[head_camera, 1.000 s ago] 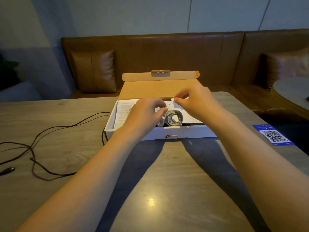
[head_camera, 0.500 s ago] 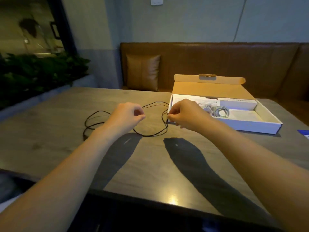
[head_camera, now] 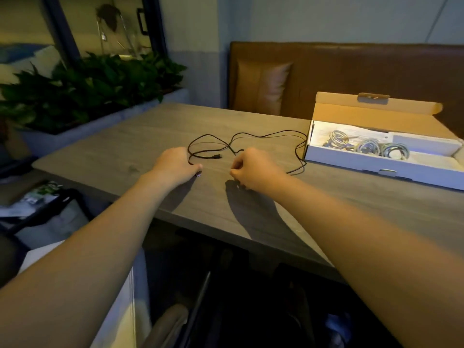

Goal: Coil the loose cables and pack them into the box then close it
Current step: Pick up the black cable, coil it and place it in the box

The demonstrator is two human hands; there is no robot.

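Loosely, black cable sprawls left-right toward box, both hands' grip pinching it

A grey wood-grain table fills the middle. Behind it runs a brown leather bench with a matching cushion propped upright against its backrest. To the left, leafy green plants stand in a grey planter below a dark-framed window. A pale wall rises above the bench.

Head-worn camera looks forward and down, near the table.
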